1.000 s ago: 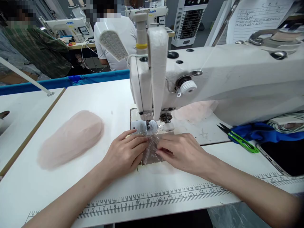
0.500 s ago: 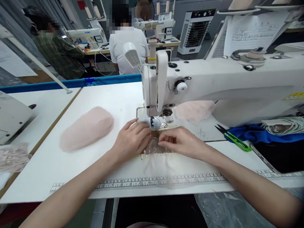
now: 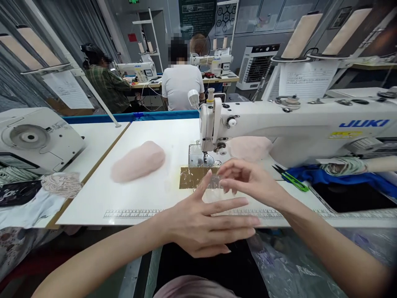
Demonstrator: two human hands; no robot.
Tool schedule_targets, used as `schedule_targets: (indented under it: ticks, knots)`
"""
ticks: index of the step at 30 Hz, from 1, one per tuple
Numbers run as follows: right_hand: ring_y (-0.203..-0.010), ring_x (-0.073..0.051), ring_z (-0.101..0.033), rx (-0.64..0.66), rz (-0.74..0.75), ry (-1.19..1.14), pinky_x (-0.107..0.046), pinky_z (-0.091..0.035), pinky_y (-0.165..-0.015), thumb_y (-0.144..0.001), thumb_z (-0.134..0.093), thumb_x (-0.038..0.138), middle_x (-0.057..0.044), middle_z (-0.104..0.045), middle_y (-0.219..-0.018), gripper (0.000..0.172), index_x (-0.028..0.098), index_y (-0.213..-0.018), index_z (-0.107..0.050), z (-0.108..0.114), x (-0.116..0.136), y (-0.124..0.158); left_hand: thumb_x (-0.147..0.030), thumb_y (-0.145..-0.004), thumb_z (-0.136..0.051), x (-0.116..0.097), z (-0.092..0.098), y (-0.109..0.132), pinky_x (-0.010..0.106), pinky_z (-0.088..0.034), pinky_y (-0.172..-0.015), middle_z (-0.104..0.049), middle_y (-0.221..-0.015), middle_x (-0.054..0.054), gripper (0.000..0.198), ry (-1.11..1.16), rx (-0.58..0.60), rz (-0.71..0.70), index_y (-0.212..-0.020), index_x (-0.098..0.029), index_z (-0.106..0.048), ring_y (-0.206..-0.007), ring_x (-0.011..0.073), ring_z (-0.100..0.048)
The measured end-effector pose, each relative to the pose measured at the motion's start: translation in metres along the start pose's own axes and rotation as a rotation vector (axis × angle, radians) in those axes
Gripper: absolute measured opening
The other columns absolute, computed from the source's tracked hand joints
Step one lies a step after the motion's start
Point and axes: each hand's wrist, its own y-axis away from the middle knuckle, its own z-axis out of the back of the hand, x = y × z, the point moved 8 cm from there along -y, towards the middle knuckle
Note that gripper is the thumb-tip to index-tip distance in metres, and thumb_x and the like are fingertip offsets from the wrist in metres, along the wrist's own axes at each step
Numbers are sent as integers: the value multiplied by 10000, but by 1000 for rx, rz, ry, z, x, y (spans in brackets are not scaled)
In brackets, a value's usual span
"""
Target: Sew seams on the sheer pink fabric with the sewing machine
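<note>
My left hand (image 3: pixel 204 223) is lifted over the table's front edge, fingers stretched out and spread, holding nothing that I can see. My right hand (image 3: pixel 248 180) hovers just beyond it with curled fingers that touch a small sheer, nearly clear piece of fabric (image 3: pixel 214 184). Behind them stands the white sewing machine (image 3: pixel 279 124), its needle area (image 3: pixel 204 157) above a brown plate (image 3: pixel 194 177) set in the white table (image 3: pixel 149 136).
A pink fabric pile (image 3: pixel 138 161) lies left of the needle and another (image 3: pixel 249 147) under the machine arm. Green snips (image 3: pixel 290 179) rest on blue cloth (image 3: pixel 325 176) at the right. A printed ruler (image 3: pixel 136 213) edges the table. Other people sit at machines behind.
Both hands have lifted off the fabric at the needle and drawn back toward me. The left hand opened flat. The view pulled back and up, showing more of the room.
</note>
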Motion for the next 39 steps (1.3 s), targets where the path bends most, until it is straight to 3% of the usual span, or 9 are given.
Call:
schedule_targets:
  ticks: [4, 7, 12, 17, 23, 26, 30, 34, 39]
  knots:
    - [-654, -112, -567, 349, -136, -265, -221, -440, -596, -819, -677, 348, 9, -622, -737, 201, 166, -878, -616, -57, -4, 21, -393, -971, -327, -26, 2, -1, 588, 170, -1133, -330, -1487, -151, 466, 21, 60, 8, -1419, -275, -375, -1469, 194, -28]
    - [-642, -111, -534, 410, -153, -353, -219, -419, -592, -845, -649, 365, 18, -592, -712, 192, 174, -845, -625, -76, 2, 35, -387, -966, -347, -40, 6, -2, 548, 138, -1157, -314, -1493, -160, 487, 14, 71, 10, -1439, -270, -340, -1468, 200, 1]
    - [-819, -160, -597, 473, -159, -371, -257, -464, -745, -844, -649, 378, -36, -660, -927, 272, 168, -1017, -654, -85, 5, 47, -413, -960, -359, -53, 14, -5, 522, -7, -1198, -320, -1494, -154, 472, -9, 38, 9, -1416, -294, -392, -1469, 219, -21]
    - [-716, -152, -612, 399, -154, -301, -241, -467, -634, -762, -733, 358, -28, -671, -770, 247, 151, -878, -666, -90, 0, 48, -343, -961, -358, -69, 14, -11, 388, -132, -1216, -395, -1474, -135, 465, 22, 86, -61, -1409, -243, -431, -1462, 265, -45]
    - [-635, -157, -597, 293, -186, -138, -231, -435, -542, -683, -784, 332, -24, -661, -654, 223, 153, -690, -651, -94, -3, 53, -317, -973, -319, -83, 0, -7, 332, -183, -1216, -347, -1502, -126, 466, 3, 147, -77, -1423, -240, -412, -1453, 219, -150]
    - [-601, -122, -574, 401, -192, -240, -212, -426, -534, -757, -714, 298, -7, -648, -639, 152, 152, -793, -692, -100, -6, 60, -330, -957, -344, -89, -3, -3, 332, -208, -1210, -361, -1491, -139, 447, 27, 102, -82, -1375, -259, -487, -1451, 226, -167]
    - [-650, -113, -609, 572, -225, -345, -198, -456, -573, -782, -679, 245, -17, -682, -720, 200, 138, -948, -701, -108, -17, 71, -326, -960, -288, -99, -10, 0, 306, -164, -1217, -405, -1453, -177, 451, 66, 99, -106, -1343, -293, -525, -1442, 211, -202]
    - [-703, -133, -633, 452, -281, -244, -210, -478, -602, -757, -710, 277, -39, -703, -787, 179, 140, -871, -704, -110, -40, 78, -319, -964, -253, -107, -23, 4, 294, -134, -1223, -385, -1453, -211, 463, 119, 135, -84, -1341, -322, -522, -1447, 189, -187]
    - [-574, -98, -554, 300, -380, -224, -191, -419, -512, -652, -790, 281, 15, -630, -613, 192, 146, -650, -655, -121, -67, 88, -361, -943, -324, -121, -41, 7, 267, -241, -1201, -410, -1452, -173, 449, 147, 87, -83, -1336, -315, -535, -1433, 206, -238]
